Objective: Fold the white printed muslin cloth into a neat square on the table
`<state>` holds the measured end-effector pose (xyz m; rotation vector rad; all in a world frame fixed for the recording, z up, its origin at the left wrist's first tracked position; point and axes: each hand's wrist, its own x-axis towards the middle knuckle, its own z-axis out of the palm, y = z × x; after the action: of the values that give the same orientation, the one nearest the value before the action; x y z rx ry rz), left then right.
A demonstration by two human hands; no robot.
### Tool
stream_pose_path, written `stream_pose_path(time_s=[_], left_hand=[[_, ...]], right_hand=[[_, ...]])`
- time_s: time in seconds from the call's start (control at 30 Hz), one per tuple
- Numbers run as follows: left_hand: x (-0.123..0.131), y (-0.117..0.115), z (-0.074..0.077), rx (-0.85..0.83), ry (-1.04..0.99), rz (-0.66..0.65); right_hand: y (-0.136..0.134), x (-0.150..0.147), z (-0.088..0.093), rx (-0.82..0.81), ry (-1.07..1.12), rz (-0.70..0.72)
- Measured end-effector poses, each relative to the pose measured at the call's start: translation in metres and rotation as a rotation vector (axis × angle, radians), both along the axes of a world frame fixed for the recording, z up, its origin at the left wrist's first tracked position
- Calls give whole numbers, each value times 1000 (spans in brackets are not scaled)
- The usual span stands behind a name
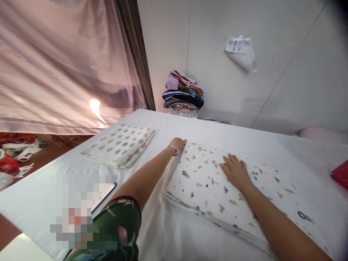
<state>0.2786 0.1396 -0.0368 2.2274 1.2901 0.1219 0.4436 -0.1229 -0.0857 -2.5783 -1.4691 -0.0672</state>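
A white folded cloth with small coloured prints lies flat on the white-covered table in front of me. My left hand reaches out to its far left corner, fingers curled on the cloth's edge; a bracelet is on that wrist. Fingers spread, my right hand rests flat and open on top of the cloth near its far edge. A second folded cloth with green dots lies to the left, apart from both hands.
A stack of folded coloured clothes stands at the table's far edge against the white wall. A phone lies at the near left. A red item sits at the right edge. A pink curtain hangs at left.
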Motion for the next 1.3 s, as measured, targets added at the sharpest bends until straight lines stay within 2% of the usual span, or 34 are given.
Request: stream_pose_path(time_s=[0.13, 0.3, 0.47, 0.73, 1.07, 1.3], left_hand=[[-11, -11, -2, -10, -14, -12], [-9, -19, -5, -10, -13, 6], [-7, -21, -6, -13, -11, 28], [-22, -25, -1, -50, -64, 33], [-15, -28, -10, -39, -47, 40], [-24, -28, -3, -84, -17, 14]], right_hand=[[0, 0, 0, 2, 2, -5], [-1, -1, 2, 7, -2, -2], [-1, -2, 3, 4, 7, -8], [-1, -2, 4, -7, 23, -25], [-1, 0, 2, -9, 4, -17], [0, 1, 1, -8, 1, -14]])
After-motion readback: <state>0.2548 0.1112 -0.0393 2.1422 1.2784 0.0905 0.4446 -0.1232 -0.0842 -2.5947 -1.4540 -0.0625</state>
